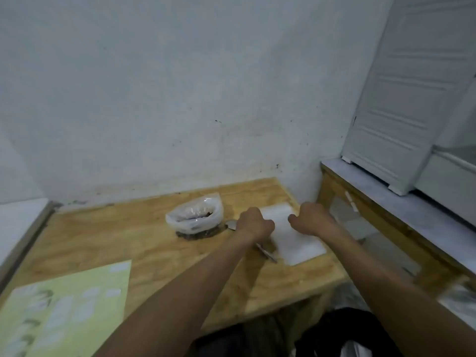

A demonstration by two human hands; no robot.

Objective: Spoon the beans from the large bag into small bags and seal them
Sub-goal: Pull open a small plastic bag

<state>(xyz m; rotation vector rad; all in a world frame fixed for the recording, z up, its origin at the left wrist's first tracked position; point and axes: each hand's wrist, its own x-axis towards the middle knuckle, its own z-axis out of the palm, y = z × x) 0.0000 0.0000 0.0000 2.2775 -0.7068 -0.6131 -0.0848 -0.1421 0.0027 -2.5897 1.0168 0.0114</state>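
Note:
The large clear bag of brown beans (194, 217) stands open on the wooden table (123, 233), its top rolled down. To its right lies a flat white stack of small bags (296, 243). A metal spoon (268, 253) lies on the table between them, its bowl next to the bean bag and its handle running under my left wrist. My left hand (255, 222) rests knuckles-up on the stack's left edge, fingers curled. My right hand (313, 219) is over the stack's far right part, fingers curled down. Blur hides whether either hand pinches a bag.
A pale green printed sheet (69, 313) covers the table's near left corner. A grey-topped ledge (386, 202) on a wooden frame runs along the right, with a white louvred panel (401, 99) leaning above it. The wall is close behind. Dark bags (340, 331) sit below the table's front edge.

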